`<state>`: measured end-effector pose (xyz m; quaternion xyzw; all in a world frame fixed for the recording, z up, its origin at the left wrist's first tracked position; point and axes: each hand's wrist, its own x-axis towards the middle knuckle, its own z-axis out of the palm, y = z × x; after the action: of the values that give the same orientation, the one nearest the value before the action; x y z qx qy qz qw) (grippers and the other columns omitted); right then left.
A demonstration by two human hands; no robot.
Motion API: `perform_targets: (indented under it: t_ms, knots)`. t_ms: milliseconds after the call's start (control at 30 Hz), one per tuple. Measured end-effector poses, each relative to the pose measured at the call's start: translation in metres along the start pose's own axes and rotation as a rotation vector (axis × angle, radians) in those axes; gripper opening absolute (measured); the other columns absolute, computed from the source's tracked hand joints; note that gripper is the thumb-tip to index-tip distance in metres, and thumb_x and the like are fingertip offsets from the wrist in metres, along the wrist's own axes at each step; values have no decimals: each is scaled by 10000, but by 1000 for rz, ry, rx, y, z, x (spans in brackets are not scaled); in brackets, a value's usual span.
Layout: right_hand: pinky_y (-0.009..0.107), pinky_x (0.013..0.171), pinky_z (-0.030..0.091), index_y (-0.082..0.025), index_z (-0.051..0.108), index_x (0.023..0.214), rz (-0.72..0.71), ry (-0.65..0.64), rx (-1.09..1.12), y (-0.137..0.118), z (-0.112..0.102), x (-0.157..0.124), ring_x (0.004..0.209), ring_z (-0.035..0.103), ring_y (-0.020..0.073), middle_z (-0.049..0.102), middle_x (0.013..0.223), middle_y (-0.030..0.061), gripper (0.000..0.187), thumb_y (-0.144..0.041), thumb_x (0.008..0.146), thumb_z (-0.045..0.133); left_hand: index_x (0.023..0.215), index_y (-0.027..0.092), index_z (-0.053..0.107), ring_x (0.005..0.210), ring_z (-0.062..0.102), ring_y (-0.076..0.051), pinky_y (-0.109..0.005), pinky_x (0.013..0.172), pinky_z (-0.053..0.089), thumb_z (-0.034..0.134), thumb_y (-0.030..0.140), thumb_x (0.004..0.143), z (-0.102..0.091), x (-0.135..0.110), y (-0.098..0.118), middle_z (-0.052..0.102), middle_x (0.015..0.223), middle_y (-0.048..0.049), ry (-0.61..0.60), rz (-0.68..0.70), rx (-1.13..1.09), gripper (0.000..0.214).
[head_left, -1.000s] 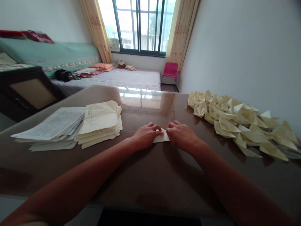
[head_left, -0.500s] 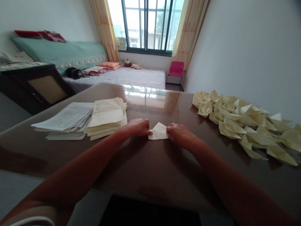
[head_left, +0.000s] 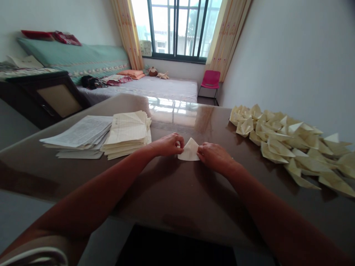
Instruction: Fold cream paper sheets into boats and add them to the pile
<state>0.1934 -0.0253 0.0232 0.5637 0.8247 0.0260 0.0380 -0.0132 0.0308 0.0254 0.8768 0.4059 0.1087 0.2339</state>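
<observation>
A small folded sheet of paper (head_left: 190, 150), cream-coloured with a pointed top, is held between my two hands just above or on the brown table (head_left: 177, 192); I cannot tell if its lower edge touches. My left hand (head_left: 169, 144) pinches its left side, thumb and forefinger curled together. On the opposite side, my right hand (head_left: 213, 154) grips the paper's right edge with closed fingers. Part of each side of the paper is hidden behind the fingers.
To the left lie a stack of cream lined paper (head_left: 127, 129) and a pile of white printed sheets (head_left: 80, 131). Many folded paper boats (head_left: 283, 136) crowd the table's right side by the wall. Beyond are a bed (head_left: 172, 87) and a pink chair (head_left: 210, 79).
The paper's point stands slightly higher and its lower edge now curves. My left fingers have shifted up along its side. The whole view has tilted and moved a little.
</observation>
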Motion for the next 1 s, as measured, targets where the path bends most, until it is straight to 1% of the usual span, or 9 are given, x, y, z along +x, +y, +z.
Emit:
perform_targets:
  t_ms: [133,200,267,367,433,567,800,900,1000]
  knots:
    - [275,620,364,-173,654,845,13,0,10,-2,0,1,780,634,200,657,898,90,324,-340,926,388,811,178,576,573,583,-111,-199,536,421,549,259,726,1,1,-4,604,680,25,-39,-90,-199,121]
    - [278,618,363,-170,650,838,13,3,9,-3,0,1,779,634,201,655,894,89,325,-337,927,385,800,179,557,544,580,-107,-189,506,410,540,257,736,3,2,-10,589,623,38,-33,-103,-255,102]
    - [281,612,363,-174,644,836,18,13,7,-5,1,1,778,635,203,650,896,85,332,-340,932,374,799,179,552,545,579,-107,-183,497,403,548,242,727,5,4,-16,584,596,44,4,-110,-272,96]
    - [282,607,367,-181,634,855,22,32,-4,-6,2,0,782,636,208,644,903,79,323,-347,936,369,838,173,556,572,580,-111,-189,507,407,587,221,690,7,6,-21,605,637,36,83,-143,-235,159]
    - [281,603,369,-182,629,881,26,38,-16,-7,2,0,787,635,213,641,908,81,311,-343,937,369,842,167,572,608,586,-118,-198,534,414,617,207,659,9,7,-20,623,675,24,134,-165,-186,193]
    - [280,614,382,-178,622,923,23,31,-24,-8,1,0,799,633,216,639,925,90,309,-335,946,357,797,167,629,667,597,-133,-220,599,422,621,203,653,12,8,-15,643,695,10,202,-174,-69,148]
    - [289,669,411,-162,611,1032,23,-8,-20,-10,-1,0,860,622,224,627,993,129,335,-330,961,330,831,192,700,715,624,-144,-222,631,446,579,253,724,16,10,-18,687,743,3,208,-147,48,172]
    - [283,673,408,-159,602,1047,28,-8,-26,-12,-1,-1,878,618,221,619,1005,134,324,-327,960,338,856,197,696,745,634,-153,-233,669,456,571,225,740,18,9,-16,702,789,-2,216,-123,102,173]
    - [287,692,407,-159,598,1038,31,-6,-16,-13,0,-1,881,609,219,613,1008,134,317,-324,961,338,956,202,667,794,637,-172,-258,732,457,554,181,767,19,5,-8,703,831,-13,231,-76,175,222]
